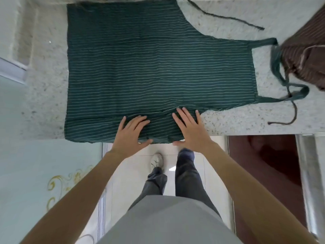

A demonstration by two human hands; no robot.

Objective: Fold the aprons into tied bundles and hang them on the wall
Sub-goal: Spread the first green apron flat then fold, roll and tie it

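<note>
Counter (pixel 44 106): pale speckled stone surface running across the upper half of the view, front edge toward the person.

Green apron (pixel 140 67): dark green cloth with thin pale stripes, spread flat on the counter, bib end to the right, bottom hem to the left. Near edge overhangs the counter front slightly. No brand, label or writing can be read on it.

Brown apron (pixel 306 57): brown cloth with fine pale stripes, bunched in a heap at the right end of the counter, partly cut off by the frame edge. No legible marking.

Neck strap (pixel 276 67): green loop off the bib, lying against the brown heap.

Waist ties: far tie (pixel 228 18) trails over the counter beyond the bib; near tie (pixel 292 113) curls on the counter near the front edge at right.

Left hand (pixel 133 132): grip open, fingers spread and straight, palm down, pressing the near edge of the green apron; holds nothing.

Right hand (pixel 190 127): grip open, fingers straight and splayed, flat on the same edge just beside the left hand; holds nothing.

Floor (pixel 133 173): pale glossy tiles below the counter, person's shoe (pixel 157 161) and dark trousers over it.
</note>
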